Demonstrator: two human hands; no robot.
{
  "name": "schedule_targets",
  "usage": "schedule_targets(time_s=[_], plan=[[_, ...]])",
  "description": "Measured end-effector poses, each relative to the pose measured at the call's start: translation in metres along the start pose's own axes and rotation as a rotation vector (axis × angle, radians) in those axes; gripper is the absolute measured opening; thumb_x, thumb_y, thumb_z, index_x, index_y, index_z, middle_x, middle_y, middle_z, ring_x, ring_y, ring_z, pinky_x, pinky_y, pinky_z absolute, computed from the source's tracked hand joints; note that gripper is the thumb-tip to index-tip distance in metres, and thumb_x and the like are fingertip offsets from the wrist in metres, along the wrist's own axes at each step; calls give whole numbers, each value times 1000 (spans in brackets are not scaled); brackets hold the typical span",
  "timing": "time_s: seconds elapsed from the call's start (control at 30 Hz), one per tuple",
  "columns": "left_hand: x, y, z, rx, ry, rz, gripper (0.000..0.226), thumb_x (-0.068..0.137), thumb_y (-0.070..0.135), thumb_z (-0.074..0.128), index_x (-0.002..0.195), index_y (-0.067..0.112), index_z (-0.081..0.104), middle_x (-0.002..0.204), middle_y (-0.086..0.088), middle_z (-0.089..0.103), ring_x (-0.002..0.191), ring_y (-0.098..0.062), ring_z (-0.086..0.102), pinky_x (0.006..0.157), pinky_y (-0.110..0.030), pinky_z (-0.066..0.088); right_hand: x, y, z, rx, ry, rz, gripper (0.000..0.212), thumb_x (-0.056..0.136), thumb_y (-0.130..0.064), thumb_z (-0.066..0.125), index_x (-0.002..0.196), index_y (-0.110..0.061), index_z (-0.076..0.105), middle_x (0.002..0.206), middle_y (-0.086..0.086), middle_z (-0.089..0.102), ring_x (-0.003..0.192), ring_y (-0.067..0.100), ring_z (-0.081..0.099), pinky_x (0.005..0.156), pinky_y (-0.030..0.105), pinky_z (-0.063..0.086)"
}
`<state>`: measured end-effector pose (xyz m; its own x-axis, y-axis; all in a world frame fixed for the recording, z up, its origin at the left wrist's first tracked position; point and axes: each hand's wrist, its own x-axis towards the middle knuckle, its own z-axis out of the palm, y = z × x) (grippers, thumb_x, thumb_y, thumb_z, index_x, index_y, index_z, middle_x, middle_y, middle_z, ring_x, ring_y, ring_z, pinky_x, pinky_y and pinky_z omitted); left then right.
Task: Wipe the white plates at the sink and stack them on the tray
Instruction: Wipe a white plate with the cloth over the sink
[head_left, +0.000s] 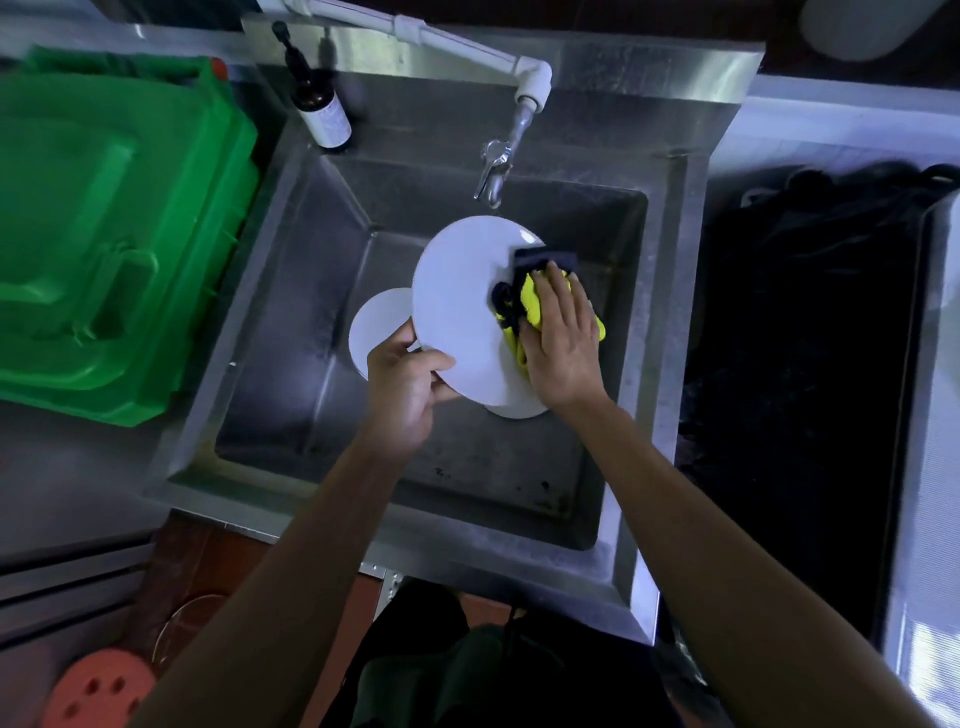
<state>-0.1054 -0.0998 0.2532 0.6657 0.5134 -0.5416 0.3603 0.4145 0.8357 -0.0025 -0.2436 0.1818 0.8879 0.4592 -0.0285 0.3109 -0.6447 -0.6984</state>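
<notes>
Right hand (561, 343) flat, fingers straight, pressing cloth (530, 301) on white plate (457, 312).
Left hand (408, 384) pinches plate's lower rim above sink (291, 364); perhaps 2 more plates beneath.

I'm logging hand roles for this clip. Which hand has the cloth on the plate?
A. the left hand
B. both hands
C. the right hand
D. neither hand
C: the right hand presses the yellow and dark cloth on the plate, while the left hand grips the plate's lower edge over the sink.
</notes>
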Motion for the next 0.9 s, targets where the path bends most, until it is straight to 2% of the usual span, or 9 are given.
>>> schedule_targets(time_s=[0.13,0.27,0.33,0.43,0.53,0.6,0.67,0.77,0.9], plan=[[6,0,8,-43,75,-27,50,81,-18,50,119,9,70,120,-22,69,112,-45,66,81,-55,61,-20,-11,10,51,-39,69,55,107,-30,42,158,-19,26,168,-2,15,156,24,4,126,46,4],[9,-1,14,-76,95,-42,51,79,-21,49,119,4,69,111,-26,68,98,-39,67,87,-58,58,-38,-32,19,107,-43,42,54,106,-30,43,157,-18,28,168,0,17,155,24,6,125,48,8],[11,-2,14,-85,81,-38,51,78,-20,50,120,1,68,105,-29,65,92,-38,64,77,-47,59,-45,-41,23,112,-34,-6,54,106,-32,41,157,-18,29,167,1,19,155,25,7,125,45,9],[14,-2,10,-93,76,-28,50,75,-19,49,119,-2,67,95,-21,59,86,-34,56,63,-34,53,-52,-46,28,100,-23,-52,55,105,-34,40,156,-15,30,166,2,22,155,26,10,125,46,13],[16,-5,3,-109,71,-43,50,78,-18,48,120,2,68,103,-26,65,88,-37,63,72,-45,60,-55,-36,31,58,-3,-46,55,106,-33,41,156,-15,30,166,3,22,155,26,10,125,47,12],[17,-7,-2,-112,78,-49,49,80,-15,49,119,6,69,112,-22,70,95,-37,68,80,-56,60,-54,-26,32,39,18,69,56,106,-34,42,157,-16,29,167,1,19,156,26,7,125,49,11],[18,-9,-8,-91,78,-47,46,75,-10,55,113,9,72,107,-15,73,96,-35,69,74,-52,61,-48,-18,31,77,31,201,58,106,-33,44,158,-15,26,168,1,15,156,27,3,125,50,11],[17,-9,-16,-80,41,-60,48,68,-2,58,112,9,72,108,-11,74,98,-32,70,72,-47,60,-41,-7,26,165,55,232,63,105,-30,47,159,-15,19,169,3,9,155,29,4,126,49,13],[20,-7,-27,-20,0,-46,47,68,-1,59,112,7,71,119,-14,71,111,-39,66,82,-58,59,-30,0,16,389,80,322,69,103,-33,52,160,-22,15,165,0,15,150,23,19,117,33,22]])
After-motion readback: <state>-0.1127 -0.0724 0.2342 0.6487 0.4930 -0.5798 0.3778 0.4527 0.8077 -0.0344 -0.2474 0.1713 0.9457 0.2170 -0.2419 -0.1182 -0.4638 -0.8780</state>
